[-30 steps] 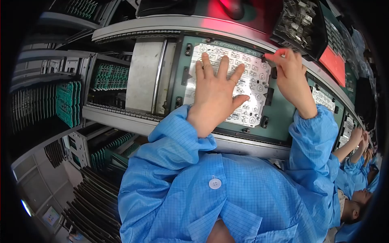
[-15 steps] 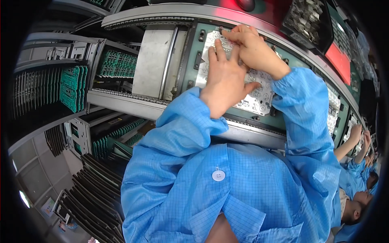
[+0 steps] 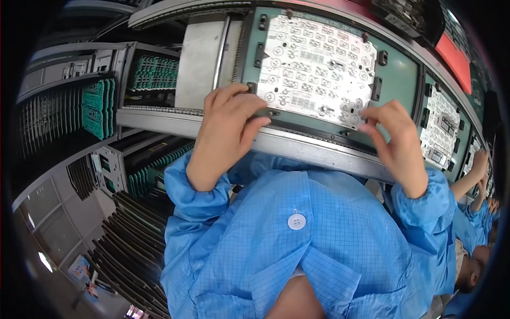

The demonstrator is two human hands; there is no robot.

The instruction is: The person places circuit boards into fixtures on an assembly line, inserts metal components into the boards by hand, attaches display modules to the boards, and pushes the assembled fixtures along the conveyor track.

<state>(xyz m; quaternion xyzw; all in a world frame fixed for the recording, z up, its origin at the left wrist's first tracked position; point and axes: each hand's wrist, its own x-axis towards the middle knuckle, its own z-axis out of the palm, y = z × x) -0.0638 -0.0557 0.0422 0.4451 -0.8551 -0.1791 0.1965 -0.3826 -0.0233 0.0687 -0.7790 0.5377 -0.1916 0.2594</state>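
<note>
A white circuit board panel (image 3: 319,66), printed with rows of component outlines, lies flat on a green fixture plate (image 3: 401,74). Small black clips sit around its edges. My left hand (image 3: 226,125) is by the panel's lower left corner, thumb and forefinger apart, fingertips close to a corner clip (image 3: 251,86). Nothing shows in its grip. At the lower right corner, my right hand (image 3: 398,135) has its thumb and forefinger closed about a small black clip (image 3: 364,120), mostly hidden by the fingertips.
A metal conveyor rail (image 3: 319,151) runs along the near side. Racks of green circuit boards (image 3: 98,109) stand at left. Another white panel (image 3: 440,125) sits in a fixture at right, with a co-worker's hands (image 3: 479,165) farther along. A dark bin (image 3: 406,16) and red sheet (image 3: 453,61) are beyond.
Both hands have come off the panel's upper middle and moved apart toward me, the left to the lower left corner, the right to the lower right. The panel's face is now uncovered.
</note>
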